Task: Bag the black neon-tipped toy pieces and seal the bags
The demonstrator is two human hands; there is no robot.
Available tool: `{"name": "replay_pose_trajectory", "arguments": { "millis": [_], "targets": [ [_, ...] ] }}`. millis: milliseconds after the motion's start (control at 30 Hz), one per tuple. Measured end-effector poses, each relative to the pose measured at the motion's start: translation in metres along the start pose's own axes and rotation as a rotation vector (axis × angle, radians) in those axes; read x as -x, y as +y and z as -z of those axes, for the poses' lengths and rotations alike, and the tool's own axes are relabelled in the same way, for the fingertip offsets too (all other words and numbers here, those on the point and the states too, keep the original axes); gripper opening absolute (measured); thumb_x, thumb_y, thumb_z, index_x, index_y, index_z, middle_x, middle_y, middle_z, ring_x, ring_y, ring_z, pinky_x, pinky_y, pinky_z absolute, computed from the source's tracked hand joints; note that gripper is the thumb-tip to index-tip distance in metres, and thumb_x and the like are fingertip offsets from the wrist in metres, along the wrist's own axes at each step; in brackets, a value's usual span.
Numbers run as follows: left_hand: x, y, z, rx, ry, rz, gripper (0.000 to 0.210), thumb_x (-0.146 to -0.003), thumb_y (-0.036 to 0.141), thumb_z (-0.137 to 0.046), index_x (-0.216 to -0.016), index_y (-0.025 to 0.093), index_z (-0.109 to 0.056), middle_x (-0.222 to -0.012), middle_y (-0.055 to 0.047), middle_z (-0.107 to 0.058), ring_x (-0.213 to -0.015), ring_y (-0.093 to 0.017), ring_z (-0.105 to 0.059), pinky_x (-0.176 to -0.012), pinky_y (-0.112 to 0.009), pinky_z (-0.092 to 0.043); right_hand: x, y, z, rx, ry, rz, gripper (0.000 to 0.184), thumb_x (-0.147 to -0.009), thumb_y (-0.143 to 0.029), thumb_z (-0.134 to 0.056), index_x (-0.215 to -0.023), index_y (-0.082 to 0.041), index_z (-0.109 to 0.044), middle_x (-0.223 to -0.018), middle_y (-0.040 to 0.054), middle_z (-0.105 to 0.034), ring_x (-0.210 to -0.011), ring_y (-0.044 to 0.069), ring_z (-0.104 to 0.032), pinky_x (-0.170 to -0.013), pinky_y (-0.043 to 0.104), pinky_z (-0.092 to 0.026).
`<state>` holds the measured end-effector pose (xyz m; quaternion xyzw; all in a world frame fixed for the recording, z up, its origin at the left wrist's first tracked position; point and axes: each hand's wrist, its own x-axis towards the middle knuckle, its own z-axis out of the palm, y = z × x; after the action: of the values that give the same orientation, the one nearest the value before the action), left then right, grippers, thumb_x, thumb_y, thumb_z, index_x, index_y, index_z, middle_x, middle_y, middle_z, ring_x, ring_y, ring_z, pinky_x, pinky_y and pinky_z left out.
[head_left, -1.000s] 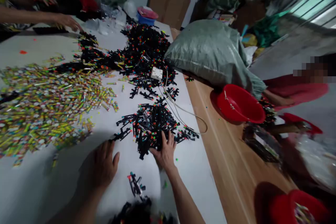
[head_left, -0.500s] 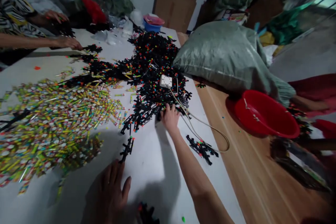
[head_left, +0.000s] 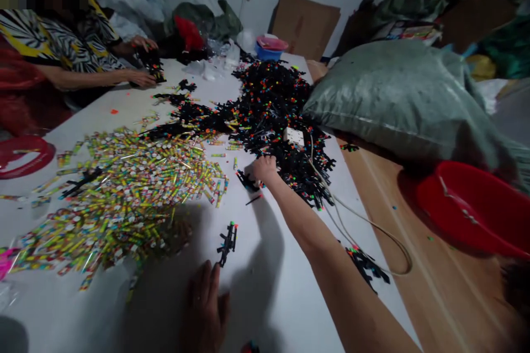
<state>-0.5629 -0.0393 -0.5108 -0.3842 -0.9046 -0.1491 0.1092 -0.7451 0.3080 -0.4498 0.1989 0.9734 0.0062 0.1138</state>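
Observation:
My right hand [head_left: 264,169] reaches far out over the white table [head_left: 269,287] and rests on the near edge of a big heap of small black toy guns [head_left: 269,105] with bright tips; its fingers curl into the pieces. A few black pieces [head_left: 247,181] lie just under it. My left hand [head_left: 203,309] lies flat on the table near me, fingers apart, holding nothing. One black toy gun [head_left: 227,242] lies alone just beyond its fingertips.
A wide spread of small yellow-green tubes [head_left: 124,187] covers the left. A white socket block [head_left: 293,135] with a cable [head_left: 372,226] sits on the heap. A grey sack [head_left: 409,99] and red basin [head_left: 472,209] stand right. Another person's hands [head_left: 143,78] work far left.
My right hand pushed a small pile of black toy guns away into the big heap and stretched further out. My left hand slid back toward me. The view shifted forward.

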Motion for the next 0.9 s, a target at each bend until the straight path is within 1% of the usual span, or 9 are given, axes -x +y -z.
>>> {"name": "replay_pose_trajectory", "arguments": {
  "millis": [133,200,300,467,533,633,767,833,900],
  "targets": [
    [-0.004,0.004,0.007,-0.028,-0.021,0.006,0.048,-0.088,0.024,-0.047,-0.131,0.005,-0.045,-0.139,-0.02,-0.043,-0.125,-0.034,-0.04,-0.099,-0.046,-0.032,-0.047,-0.039,0.011,-0.083,0.095,0.115,0.045,-0.089,-0.006,-0.034,-0.129,-0.009,-0.053,-0.128,0.0178,-0.051,-0.117,0.025,-0.048,-0.093,0.033,-0.043],
    [-0.004,0.004,0.009,-0.049,-0.047,0.009,0.049,-0.087,0.023,-0.048,-0.132,0.004,-0.044,-0.141,-0.021,-0.041,-0.126,-0.035,-0.039,-0.099,-0.046,-0.031,-0.067,-0.061,0.0,-0.114,0.115,0.101,0.05,-0.088,-0.004,-0.034,-0.137,-0.001,-0.042,-0.136,0.0222,-0.042,-0.123,0.027,-0.042,-0.099,0.035,-0.039],
    [-0.003,0.004,0.011,-0.052,-0.09,0.001,0.051,-0.087,0.025,-0.049,-0.133,0.004,-0.043,-0.143,-0.022,-0.039,-0.129,-0.036,-0.038,-0.101,-0.047,-0.03,-0.074,-0.104,-0.011,-0.118,0.08,0.089,0.046,-0.09,-0.004,-0.03,-0.131,0.009,-0.044,-0.134,0.0281,-0.042,-0.126,0.033,-0.036,-0.105,0.046,-0.031],
    [-0.003,0.003,0.013,-0.028,-0.061,0.0,0.05,-0.089,0.026,-0.047,-0.133,0.003,-0.043,-0.142,-0.022,-0.04,-0.129,-0.035,-0.038,-0.102,-0.049,-0.031,-0.042,-0.16,0.015,-0.197,0.119,0.424,0.047,-0.093,-0.01,-0.035,-0.14,-0.012,-0.042,-0.137,0.0106,-0.045,-0.121,0.022,-0.044,-0.101,0.029,-0.039],
    [-0.003,0.003,0.011,-0.017,-0.055,0.006,0.051,-0.089,0.026,-0.047,-0.134,0.004,-0.042,-0.143,-0.021,-0.039,-0.129,-0.034,-0.038,-0.102,-0.048,-0.031,-0.034,-0.154,0.026,-0.205,0.183,0.456,0.046,-0.094,-0.01,-0.036,-0.139,-0.015,-0.044,-0.139,0.0092,-0.043,-0.122,0.021,-0.043,-0.1,0.028,-0.04],
    [-0.001,0.003,0.008,-0.019,-0.064,0.015,0.052,-0.089,0.026,-0.047,-0.136,0.006,-0.041,-0.145,-0.021,-0.038,-0.129,-0.034,-0.038,-0.101,-0.05,-0.032,-0.04,-0.115,0.028,-0.183,0.16,0.307,0.039,-0.091,-0.007,-0.038,-0.127,-0.01,-0.053,-0.131,0.0136,-0.049,-0.119,0.025,-0.045,-0.098,0.033,-0.043],
    [0.002,0.002,0.005,-0.034,-0.071,0.023,0.055,-0.087,0.027,-0.05,-0.137,0.008,-0.041,-0.145,-0.02,-0.038,-0.13,-0.034,-0.038,-0.1,-0.049,-0.033,-0.068,-0.067,0.01,-0.189,0.123,0.134,0.064,-0.085,-0.009,-0.049,-0.147,-0.016,-0.032,-0.144,0.0116,-0.037,-0.123,0.027,-0.041,-0.098,0.035,-0.042],
    [0.003,0.002,0.006,-0.049,-0.087,0.031,0.055,-0.087,0.027,-0.05,-0.138,0.009,-0.041,-0.145,-0.019,-0.038,-0.13,-0.033,-0.037,-0.1,-0.048,-0.033,-0.079,-0.062,0.001,-0.164,0.118,0.134,0.064,-0.085,-0.009,-0.048,-0.147,-0.017,-0.033,-0.143,0.0113,-0.04,-0.122,0.028,-0.041,-0.098,0.039,-0.04],
    [0.003,0.003,0.007,-0.066,-0.097,0.033,0.055,-0.087,0.027,-0.05,-0.138,0.009,-0.041,-0.145,-0.019,-0.038,-0.131,-0.034,-0.037,-0.1,-0.048,-0.033,-0.083,-0.069,-0.003,-0.117,0.122,0.124,0.05,-0.087,-0.008,-0.044,-0.136,-0.012,-0.048,-0.132,0.0138,-0.05,-0.119,0.03,-0.043,-0.097,0.042,-0.037]
  ]
}}
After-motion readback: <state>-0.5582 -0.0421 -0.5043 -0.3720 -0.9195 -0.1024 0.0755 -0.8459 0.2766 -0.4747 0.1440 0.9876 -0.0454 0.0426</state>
